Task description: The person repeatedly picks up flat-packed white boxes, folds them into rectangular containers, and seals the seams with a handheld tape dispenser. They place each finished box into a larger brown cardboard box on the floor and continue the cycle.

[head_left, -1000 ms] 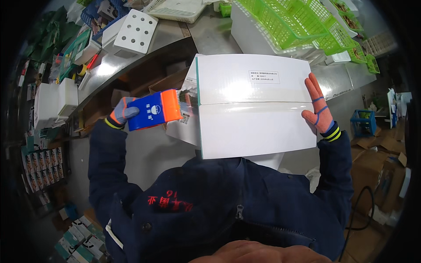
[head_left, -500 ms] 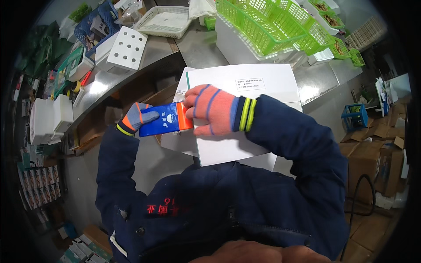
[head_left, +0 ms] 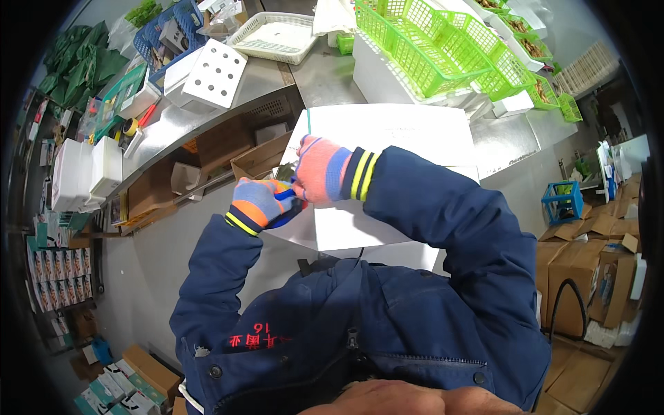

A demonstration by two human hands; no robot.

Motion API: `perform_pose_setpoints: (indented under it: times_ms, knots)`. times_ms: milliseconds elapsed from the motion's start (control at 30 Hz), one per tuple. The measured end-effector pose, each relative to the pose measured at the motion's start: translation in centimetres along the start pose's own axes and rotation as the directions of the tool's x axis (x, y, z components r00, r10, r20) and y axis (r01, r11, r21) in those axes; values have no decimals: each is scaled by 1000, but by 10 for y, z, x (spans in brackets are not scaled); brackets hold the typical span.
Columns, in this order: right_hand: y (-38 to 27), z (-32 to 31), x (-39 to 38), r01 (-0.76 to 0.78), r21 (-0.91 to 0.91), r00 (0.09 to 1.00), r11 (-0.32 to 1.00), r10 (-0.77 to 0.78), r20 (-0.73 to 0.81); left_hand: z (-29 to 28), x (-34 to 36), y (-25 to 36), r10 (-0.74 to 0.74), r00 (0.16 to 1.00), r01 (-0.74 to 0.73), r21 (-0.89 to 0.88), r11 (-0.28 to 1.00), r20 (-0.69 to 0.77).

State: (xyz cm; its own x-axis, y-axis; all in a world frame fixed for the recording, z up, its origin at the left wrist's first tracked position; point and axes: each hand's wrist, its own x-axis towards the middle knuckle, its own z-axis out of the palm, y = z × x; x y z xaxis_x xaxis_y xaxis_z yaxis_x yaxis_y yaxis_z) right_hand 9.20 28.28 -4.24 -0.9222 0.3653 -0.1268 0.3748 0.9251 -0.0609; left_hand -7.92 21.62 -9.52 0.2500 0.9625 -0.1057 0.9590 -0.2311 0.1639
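Both gloved hands meet in front of the person's chest, over the near left corner of a large white box (head_left: 387,135). The left hand (head_left: 259,202), in an orange and blue knit glove, is curled around a small blue packet (head_left: 285,202) — only a sliver of blue shows between the fingers. The right hand (head_left: 319,169), in a matching glove with a pink-orange back, reaches across from the right and pinches at the top edge of that packet with fingertips pressed together; just how the tips grip is hidden by the glove.

The white box lies flat under and beyond the right hand, on a brushed steel counter (head_left: 325,79) that runs away from the hands and bends to the left. Beyond the right hand, further along the counter, stands a row of bright green plastic baskets (head_left: 443,48), and beside them a flat white mesh tray (head_left: 277,36). Up and to the left of the left hand sits a white carton with round holes (head_left: 216,75) on the left wing of the counter, with open brown cardboard boxes (head_left: 259,158) on the shelf below it, close to the left hand.

Far to the right of the right hand, brown cartons (head_left: 577,277) are stacked on the floor, and a small blue crate (head_left: 561,202) stands just past them. The floor (head_left: 149,277) under the left arm is plain grey.
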Motion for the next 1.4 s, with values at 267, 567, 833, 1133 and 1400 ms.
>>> perform_pose_setpoints:
  times_ms: [267,567,833,1133,1400]
  knots:
    - [37,-69,-72,225,459,739,860,156,-655,-10,9,-10,-371,890,308,-251,918,-264]
    - [133,83,-263,-142,970,542,-198,805,243,-1,34,32,-246,875,293,51,955,-417]
    - [12,-23,-168,308,864,716,399,501,-487,-39,-178,22,-447,133,479,-337,810,-885]
    - [-112,-10,-34,-197,561,785,-804,-472,-401,29,-516,103,-885,-236,-175,-879,444,-401]
    - [-331,64,12,351,932,800,-89,-488,-348,145,-654,182,-809,-250,871,-488,52,-532]
